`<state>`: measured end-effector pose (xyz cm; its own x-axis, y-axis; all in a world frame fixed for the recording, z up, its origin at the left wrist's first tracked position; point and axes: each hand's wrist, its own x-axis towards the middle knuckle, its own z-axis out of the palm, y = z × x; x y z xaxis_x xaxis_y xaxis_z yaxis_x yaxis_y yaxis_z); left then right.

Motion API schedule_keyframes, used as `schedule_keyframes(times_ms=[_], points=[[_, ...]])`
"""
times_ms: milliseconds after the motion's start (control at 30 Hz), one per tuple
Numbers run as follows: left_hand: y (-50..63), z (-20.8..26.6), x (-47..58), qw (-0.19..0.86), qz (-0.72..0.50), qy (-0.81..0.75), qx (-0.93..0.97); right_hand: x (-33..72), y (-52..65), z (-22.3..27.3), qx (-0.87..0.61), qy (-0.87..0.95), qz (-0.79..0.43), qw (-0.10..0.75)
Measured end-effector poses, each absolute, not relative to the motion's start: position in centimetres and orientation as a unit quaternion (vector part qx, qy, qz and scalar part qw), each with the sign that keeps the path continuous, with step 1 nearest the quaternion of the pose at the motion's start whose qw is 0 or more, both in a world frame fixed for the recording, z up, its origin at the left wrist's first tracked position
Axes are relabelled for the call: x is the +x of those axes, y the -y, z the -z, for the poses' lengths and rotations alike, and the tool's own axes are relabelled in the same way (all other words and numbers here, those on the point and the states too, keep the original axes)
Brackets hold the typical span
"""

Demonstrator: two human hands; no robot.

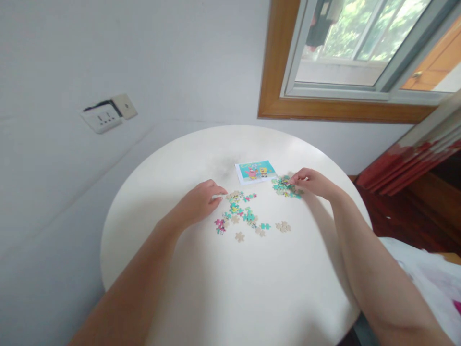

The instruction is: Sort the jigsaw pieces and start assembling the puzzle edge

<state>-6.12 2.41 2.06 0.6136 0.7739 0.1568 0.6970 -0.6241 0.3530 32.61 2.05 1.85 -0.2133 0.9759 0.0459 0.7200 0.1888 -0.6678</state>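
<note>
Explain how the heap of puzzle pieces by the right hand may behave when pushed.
The heap of puzzle pieces looks loose, so pushing would probably spread it. They look thin, so each is likely light; being flat, they should slide, not roll.

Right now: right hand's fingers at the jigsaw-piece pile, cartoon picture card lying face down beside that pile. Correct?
Not quite: the cartoon picture card lies face up, its colored print showing in the head view. It is beside the jigsaw-piece pile, and the right hand has its fingers there.
</note>
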Motion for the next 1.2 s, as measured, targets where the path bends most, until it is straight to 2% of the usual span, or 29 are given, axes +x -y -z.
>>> schedule_keyframes(times_ms=[100, 233, 367, 467, 567, 700, 867, 1200], points=[[-2.4, -2.0, -6.1, 0.130, -0.152, -0.414, 0.888, 32.9, -2.1, -1.8, -0.593, 0.746, -0.223, 0.203], [-2.4, -2.0, -6.1, 0.124, -0.154, -0.417, 0.887, 33.0, -2.0, -2.2, -0.622, 0.759, -0.102, 0.164], [-2.3, -2.1, -6.1, 0.126, -0.157, -0.415, 0.887, 31.4, -1.7, -3.3, -0.583, 0.788, -0.047, 0.192], [-2.3, -2.1, -6.0, 0.129, -0.155, -0.417, 0.886, 28.8, -0.8, -4.3, -0.507, 0.826, -0.085, 0.231], [-2.3, -2.1, -6.0, 0.130, -0.156, -0.420, 0.885, 26.0, 0.4, -4.9, -0.423, 0.862, -0.163, 0.226], [-2.2, -2.2, -6.0, 0.130, -0.151, -0.422, 0.885, 23.2, 2.0, -4.9, -0.371, 0.885, -0.233, 0.155], [-2.3, -2.5, -6.4, 0.132, -0.159, -0.428, 0.880, 21.7, 2.8, -4.6, -0.371, 0.893, -0.227, 0.114], [-3.5, -2.0, -7.8, 0.051, -0.197, -0.506, 0.838, 21.5, 2.5, -3.7, -0.351, 0.902, -0.221, 0.117]])
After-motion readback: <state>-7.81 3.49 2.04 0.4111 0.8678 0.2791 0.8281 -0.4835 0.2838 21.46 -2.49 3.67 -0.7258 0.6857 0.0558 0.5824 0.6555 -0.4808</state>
